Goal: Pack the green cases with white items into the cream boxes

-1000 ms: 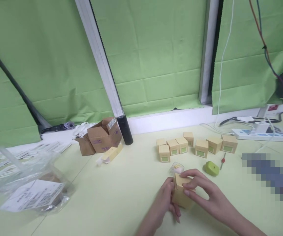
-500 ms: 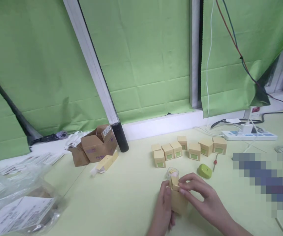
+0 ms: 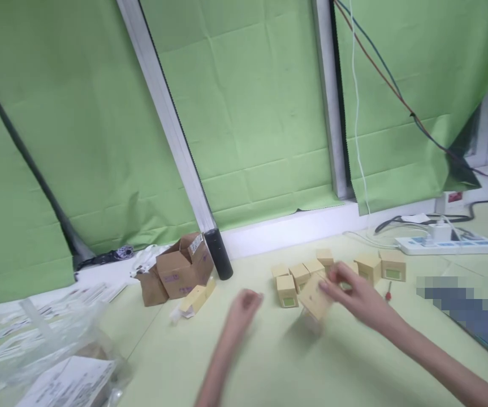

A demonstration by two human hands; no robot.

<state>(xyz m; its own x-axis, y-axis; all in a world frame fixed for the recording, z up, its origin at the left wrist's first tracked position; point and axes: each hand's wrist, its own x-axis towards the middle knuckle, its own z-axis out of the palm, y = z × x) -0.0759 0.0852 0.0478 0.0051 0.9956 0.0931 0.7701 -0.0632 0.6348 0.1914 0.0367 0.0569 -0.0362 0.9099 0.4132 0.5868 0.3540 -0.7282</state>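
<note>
My right hand [image 3: 349,288] pinches a small tan cardboard box [image 3: 314,295] by its upper edge and holds it tilted above the table. The box is smeared by motion, and something pale shows under its lower end. To the left, my left hand [image 3: 244,308] hovers with curled fingers and nothing visible in it. Just behind the held box stand several similar boxes with green labels; one small box [image 3: 286,291] is at the front left and another box [image 3: 393,265] at the right end. Some of the row is hidden by my right hand.
A thin red tool [image 3: 388,291] lies right of my right hand. At the left are an open brown carton [image 3: 180,271], a black cylinder [image 3: 218,254], a yellow-and-white carton [image 3: 197,298] and a clear plastic bag [image 3: 52,339]. A white power strip [image 3: 473,245] lies at the back right.
My left hand has let go of the box and moved left. My right hand has lifted and tilted the box toward the row. The green case seen before is no longer visible.
</note>
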